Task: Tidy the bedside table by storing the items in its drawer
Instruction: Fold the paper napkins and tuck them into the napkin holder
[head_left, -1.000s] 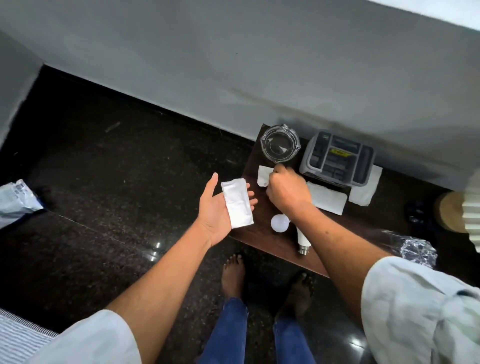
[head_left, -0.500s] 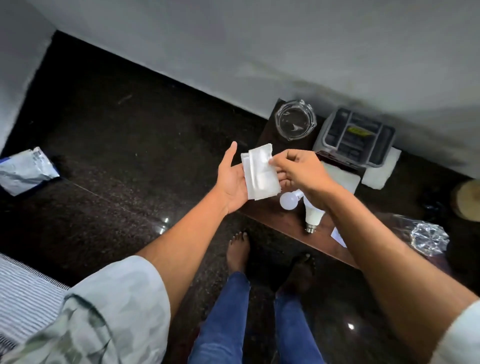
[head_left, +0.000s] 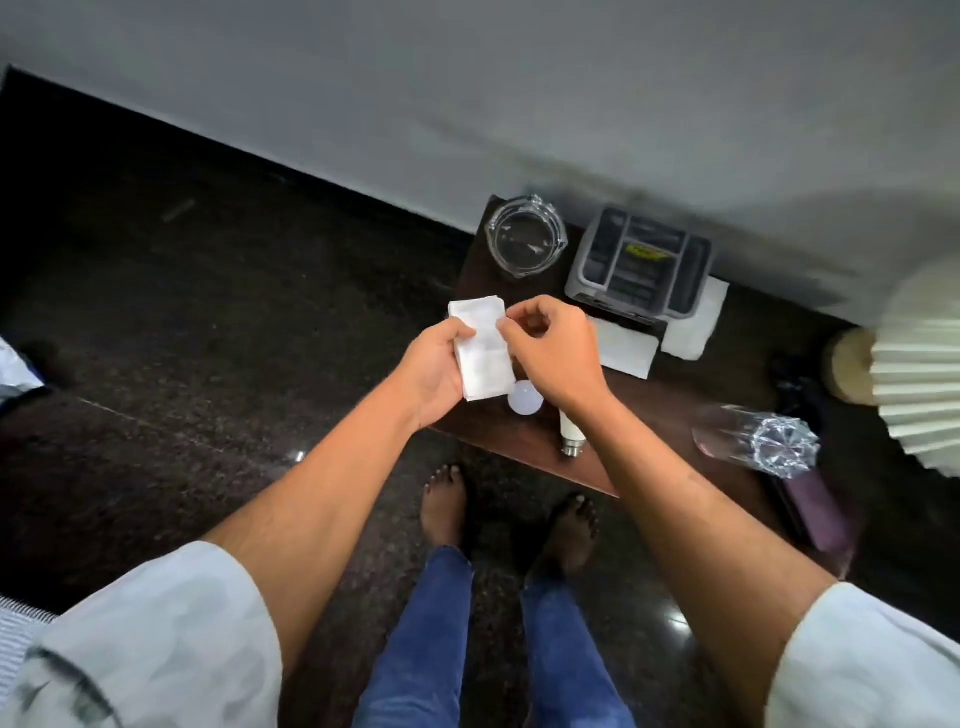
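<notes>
Napkins (head_left: 483, 358), folded and stacked, are held above the left edge of the desk (head_left: 649, 410). They are gripped along one side by the left hand (head_left: 434, 374), thumb curled over, and pinched near the top by the right hand (head_left: 558, 358), apparently to square the pile for storing. LED bulb (head_left: 525, 397) is left lying near the front edge. No drawer is seen.

A crumpled bag (head_left: 13, 369) lies at the left edge of the dark floor (head_left: 208, 338). A striped mat (head_left: 15, 639) peeks in below it.
</notes>
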